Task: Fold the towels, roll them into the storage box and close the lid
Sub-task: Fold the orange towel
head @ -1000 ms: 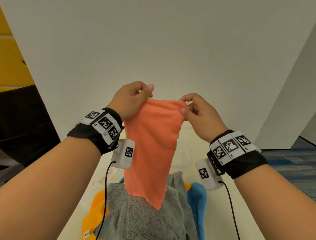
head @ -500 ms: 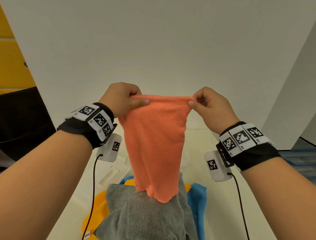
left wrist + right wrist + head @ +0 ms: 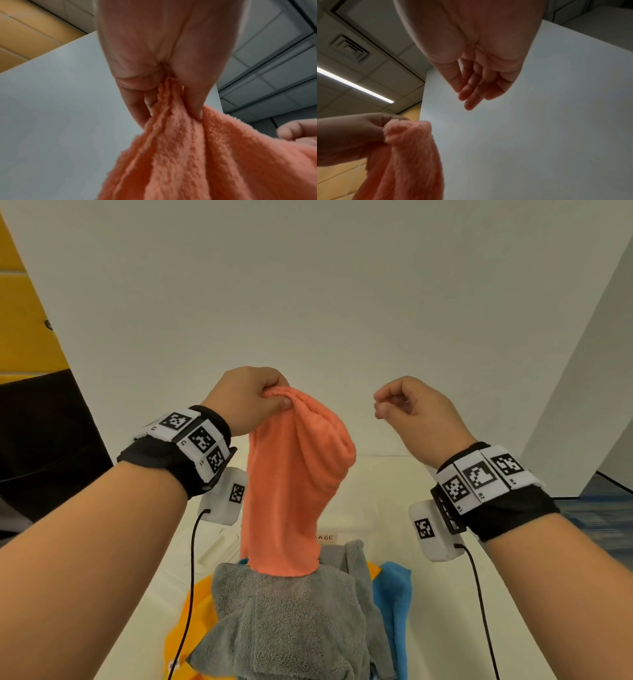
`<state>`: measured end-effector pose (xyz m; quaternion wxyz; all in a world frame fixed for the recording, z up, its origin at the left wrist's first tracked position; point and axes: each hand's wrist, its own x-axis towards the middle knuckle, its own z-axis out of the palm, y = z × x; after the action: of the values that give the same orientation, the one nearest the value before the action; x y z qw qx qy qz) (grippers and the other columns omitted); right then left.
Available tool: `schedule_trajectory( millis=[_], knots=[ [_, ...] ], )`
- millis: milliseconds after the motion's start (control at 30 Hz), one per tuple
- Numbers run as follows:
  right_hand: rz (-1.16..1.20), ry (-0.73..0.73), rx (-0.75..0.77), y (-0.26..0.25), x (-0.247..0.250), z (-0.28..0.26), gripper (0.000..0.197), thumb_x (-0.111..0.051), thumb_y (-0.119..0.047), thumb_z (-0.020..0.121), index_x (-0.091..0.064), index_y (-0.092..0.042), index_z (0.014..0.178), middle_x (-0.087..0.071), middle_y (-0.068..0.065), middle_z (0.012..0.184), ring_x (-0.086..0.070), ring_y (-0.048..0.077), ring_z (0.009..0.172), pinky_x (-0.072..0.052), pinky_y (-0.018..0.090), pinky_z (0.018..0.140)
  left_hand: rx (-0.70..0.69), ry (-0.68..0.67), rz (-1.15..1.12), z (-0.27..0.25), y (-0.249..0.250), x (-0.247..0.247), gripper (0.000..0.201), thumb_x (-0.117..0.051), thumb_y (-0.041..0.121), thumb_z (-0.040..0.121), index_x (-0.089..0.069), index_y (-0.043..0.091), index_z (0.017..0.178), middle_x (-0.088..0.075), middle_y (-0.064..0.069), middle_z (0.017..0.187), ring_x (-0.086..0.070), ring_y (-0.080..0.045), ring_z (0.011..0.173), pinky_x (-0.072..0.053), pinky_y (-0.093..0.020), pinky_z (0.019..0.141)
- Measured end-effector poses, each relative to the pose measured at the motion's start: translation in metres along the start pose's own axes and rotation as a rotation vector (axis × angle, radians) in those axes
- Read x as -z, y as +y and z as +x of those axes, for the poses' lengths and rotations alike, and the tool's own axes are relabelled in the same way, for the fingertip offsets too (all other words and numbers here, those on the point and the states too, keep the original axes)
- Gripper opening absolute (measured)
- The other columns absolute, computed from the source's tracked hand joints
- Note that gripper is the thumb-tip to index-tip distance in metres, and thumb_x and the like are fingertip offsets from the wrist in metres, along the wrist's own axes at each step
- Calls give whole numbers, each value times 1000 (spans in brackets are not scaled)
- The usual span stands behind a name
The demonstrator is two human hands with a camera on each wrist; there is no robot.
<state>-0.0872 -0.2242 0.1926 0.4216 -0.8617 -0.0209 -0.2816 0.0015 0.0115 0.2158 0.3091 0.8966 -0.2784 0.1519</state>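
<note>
- Below me lie a grey towel, a yellow one and a blue one on the white table;
- my left hand pinches the orange towel, hanging bunched; my right hand holds nothing, fingers loosely curled.

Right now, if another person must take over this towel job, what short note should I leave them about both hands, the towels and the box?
Left hand: pinches the top edge of the orange terry towel, which hangs bunched, its lower end touching the pile.
Right hand: holds nothing, fingers loosely curled, apart from the towel.
Pile below: crumpled grey terry towel on top, over a yellow cloth and a blue cloth.
White storage box: only a labelled part shows behind the pile; lid state cannot be told.
Done: no towel looks folded.
Left: fold and roll each towel, box them, close the lid.
</note>
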Motion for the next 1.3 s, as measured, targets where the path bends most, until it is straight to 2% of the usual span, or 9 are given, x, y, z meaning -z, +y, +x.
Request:
schedule_trajectory(
  millis=[133, 233, 300, 433, 633, 867, 1000, 1167, 1300],
  knots=[
    [-51, -189, -3, -16, -20, -14, 47, -61, -49, 86, -51, -26, 125, -56, -16, 115, -59, -2, 95, -42, 11, 76, -61, -51, 40, 0, 12, -4, 11, -62, 20, 88, -68, 22, 97, -64, 7, 92, -55, -11, 88, -39, -23, 75],
    [-59, -344, -43, -25, -35, -23, 85, -70, -61, 71, -34, -24, 138, -49, -13, 123, -56, 4, 103, -48, 23, 81, -103, -45, 87, 0, 17, -5, 11, -64, 23, 87, -69, 22, 96, -62, 9, 89, -55, -9, 85, -38, -15, 66],
    [-200, -377, -39, -24, -44, -27, 74, -73, -48, 74, -35, -20, 131, -54, -8, 112, -58, 8, 92, -51, 27, 73, -118, -46, 88, 0, 19, -5, 10, -65, 24, 86, -69, 22, 95, -62, 11, 87, -54, -7, 83, -36, -8, 65],
    [-450, -314, 2, -15, -40, -21, 14, -44, -21, 94, -51, -13, 103, -61, 5, 92, -59, 23, 81, -45, 31, 64, -104, -43, 88, -2, 11, 3, 11, -66, 23, 86, -70, 21, 96, -65, 8, 90, -56, -8, 86, -40, -12, 69],
    [-437, -171, 80, -8, -26, -10, 30, -44, -23, 97, -69, -11, 88, -68, 4, 82, -62, 24, 80, -49, 40, 78, -38, 29, 133, -7, -6, 7, 13, -61, 19, 89, -70, 19, 99, -63, 5, 91, -54, -11, 88, -37, -22, 73],
    [-261, 101, 118, -13, -24, -10, 27, -53, -12, 87, -73, -30, 94, -68, -11, 75, -59, 5, 69, -48, 20, 66, 1, 254, 148, -6, -8, 7, 14, -60, 23, 90, -70, 18, 97, -59, -4, 91, -55, -20, 82, -37, -26, 68],
    [-202, 178, 167, -18, -18, -11, 31, -52, -10, 87, -72, -30, 99, -68, -15, 86, -59, 3, 79, -46, 13, 72, 50, 321, 151, -10, -3, 11, 15, -57, 28, 92, -66, 16, 95, -58, -6, 86, -54, -21, 77, -39, -29, 66],
    [-98, 265, 208, -24, -8, -13, 20, -52, -19, 94, -68, -30, 99, -63, -17, 84, -54, -2, 68, -44, 15, 68, 193, 252, -482, -20, 12, 14, 13, -49, 16, 98, -56, 21, 89, -63, -6, 74, -64, -12, 55, -57, -29, 57],
    [47, 336, 197, -30, 3, -14, 9, -52, -26, 95, -61, -27, 93, -58, -17, 81, -51, -2, 62, -45, 16, 62, 102, 246, -589, -25, 18, 21, 11, -45, 17, 100, -55, 20, 96, -61, -5, 72, -58, -11, 49, -56, -30, 56]
  ],
)
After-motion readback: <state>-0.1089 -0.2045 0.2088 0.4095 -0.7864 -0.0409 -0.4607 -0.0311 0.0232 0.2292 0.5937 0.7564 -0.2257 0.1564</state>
